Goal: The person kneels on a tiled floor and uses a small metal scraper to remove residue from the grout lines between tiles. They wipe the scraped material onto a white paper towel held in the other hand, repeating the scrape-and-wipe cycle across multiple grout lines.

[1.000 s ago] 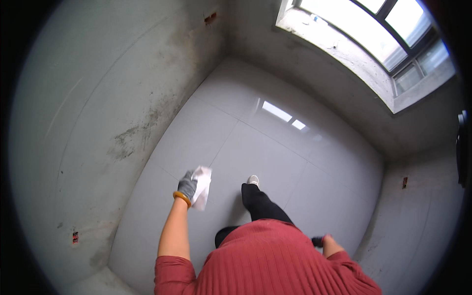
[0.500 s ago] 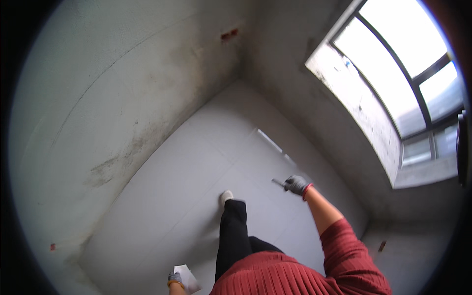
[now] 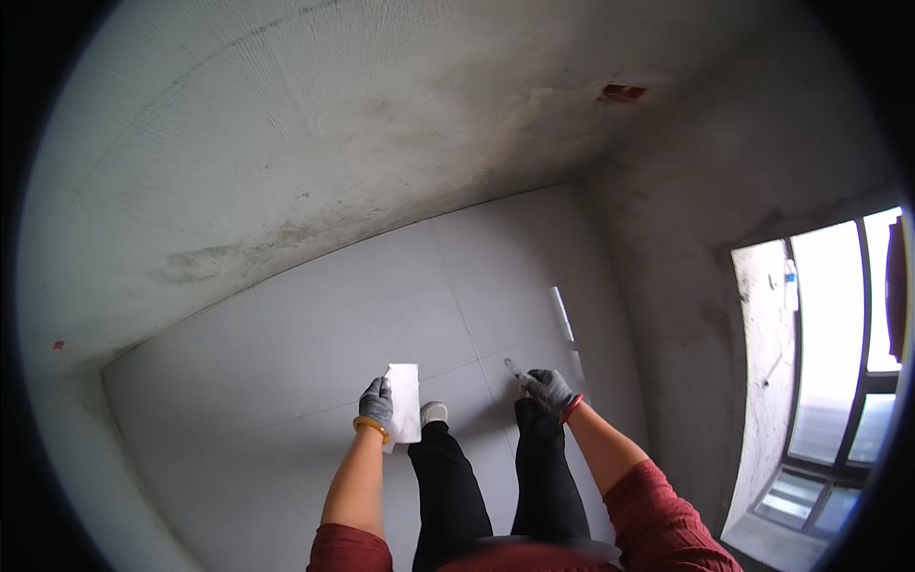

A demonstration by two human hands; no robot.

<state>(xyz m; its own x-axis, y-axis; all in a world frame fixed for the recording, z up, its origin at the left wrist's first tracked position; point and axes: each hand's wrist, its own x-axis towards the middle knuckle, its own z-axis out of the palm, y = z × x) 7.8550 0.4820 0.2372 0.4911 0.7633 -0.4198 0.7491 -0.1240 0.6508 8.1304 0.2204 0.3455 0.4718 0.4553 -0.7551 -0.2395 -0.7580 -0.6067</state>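
My left hand (image 3: 376, 404), in a grey glove with a yellow-brown band at the wrist, grips the left edge of a flat white rectangular plate (image 3: 406, 404). Greyish smudges mark its face, and I cannot tell exactly what it is. My right hand (image 3: 548, 389), also gloved in grey and with a red band at the wrist, is closed around a slim grey tool (image 3: 513, 367). The narrow tip points forward and left; the rest is hidden in the fist, so its kind cannot be told. Both hands are apart, held above the floor at either side of my legs.
Pale floor (image 3: 324, 343) with thin joint lines spreads below me. A stained grey-green wall (image 3: 315, 143) bounds it ahead and left; a darker wall (image 3: 677, 305) with a window (image 3: 829, 334) stands right. My white shoe (image 3: 435, 413) shows between the hands. A red-brown wall recess (image 3: 622, 93) is ahead.
My view has turned rightward. My left hand has come up and forward with the white plate, now fully in sight. The right hand, still holding the slim tool, is nearer my leg.
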